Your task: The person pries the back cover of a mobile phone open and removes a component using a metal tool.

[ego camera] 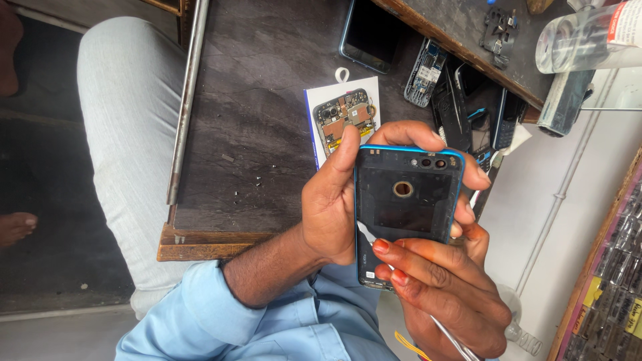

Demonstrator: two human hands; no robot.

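Note:
My left hand (328, 200) grips a phone back cover (408, 200), dark inside with a blue rim, a round hole in the middle and camera openings near its top edge. The thumb lies along its left side and the fingers wrap over the top and right edges. My right hand (448, 287) holds a thin metal tool (449, 336) below the cover, and its tip rests against the cover's lower left inside. An opened phone with its circuit board exposed (344, 119) lies on a white card on the dark wooden table (261, 80), just behind my hands.
A dark phone (369, 33) lies at the table's far side. Several old phones and parts (461, 100) are heaped to the right. A clear plastic bottle (588, 37) stands top right. A metal rod (187, 100) runs along the table's left edge, beside a person's leg in light trousers (127, 134).

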